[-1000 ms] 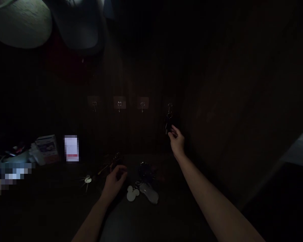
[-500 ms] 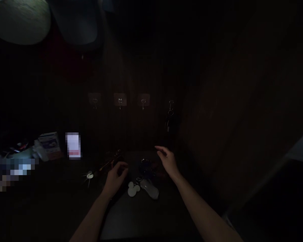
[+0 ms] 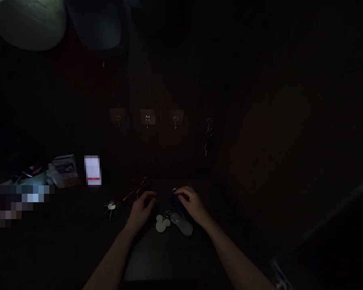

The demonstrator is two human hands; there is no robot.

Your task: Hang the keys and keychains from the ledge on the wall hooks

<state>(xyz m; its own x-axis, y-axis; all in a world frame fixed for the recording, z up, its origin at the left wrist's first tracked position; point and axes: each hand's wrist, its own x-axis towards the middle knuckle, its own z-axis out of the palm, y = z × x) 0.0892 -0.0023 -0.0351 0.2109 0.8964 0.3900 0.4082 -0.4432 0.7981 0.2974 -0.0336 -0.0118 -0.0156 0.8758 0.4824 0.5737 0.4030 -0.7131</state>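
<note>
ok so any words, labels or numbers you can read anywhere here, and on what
None can be read; the scene is very dark.
Small box left on the table: print on its face, too blurred to read.
White card beside it: pixelated, with a red band, unreadable.
White tags by the hands: no text visible.

Dark key bunch [image 3: 174, 198] with white mouse-head tag [image 3: 162, 223] and pale oval fob [image 3: 182, 224] lying mid-counter, near back edge.

Keychains [image 3: 173, 220] lie between both hands, wall hooks [image 3: 147, 119] behind.
</note>
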